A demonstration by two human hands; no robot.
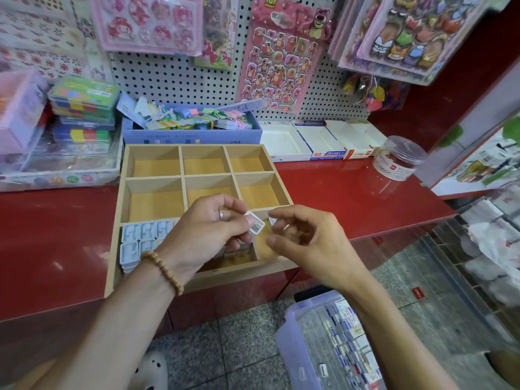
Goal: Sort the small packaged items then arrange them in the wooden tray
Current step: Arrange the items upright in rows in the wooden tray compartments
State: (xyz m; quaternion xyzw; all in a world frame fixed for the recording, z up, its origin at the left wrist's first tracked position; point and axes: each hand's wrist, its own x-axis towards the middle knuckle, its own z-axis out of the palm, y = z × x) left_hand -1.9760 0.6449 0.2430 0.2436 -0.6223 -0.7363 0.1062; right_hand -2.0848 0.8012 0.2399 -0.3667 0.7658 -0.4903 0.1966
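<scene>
Red glossy counter (337, 192) against white pegboard wall (174, 77) (sticker sheets (281, 57) hanging), grey speckled tile floor (239, 347), red side panel (450, 88).

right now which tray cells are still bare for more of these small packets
The wooden tray has six bare cells: the whole back row below the blue box, and the middle row. The near row is crowded: small blue packets fill its left cell, and the left hand, pinching a white packet, and the right hand hover over the rest.
</scene>
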